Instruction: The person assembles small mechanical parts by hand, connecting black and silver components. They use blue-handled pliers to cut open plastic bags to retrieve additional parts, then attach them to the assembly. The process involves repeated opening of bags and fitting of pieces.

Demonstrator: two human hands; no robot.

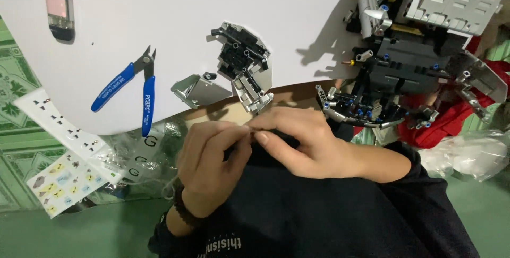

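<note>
My left hand [210, 165] and my right hand [300, 141] meet fingertip to fingertip over my dark lap, pinching something too small to make out between thumbs and forefingers. Just beyond them, on the white board [159, 14], lies a grey and black brick sub-assembly [245, 66] with a small grey panel piece [187, 88] beside it. A large grey and black brick model [414, 51] with blue pins stands at the right.
Blue-handled flush cutters [132, 88] lie on the board at left, and a phone [58, 3] at top left. A white power strip [69, 133], a sticker sheet [66, 181] and clear plastic bags [470, 154] lie on the green floor. Red cloth [457, 114] sits under the model.
</note>
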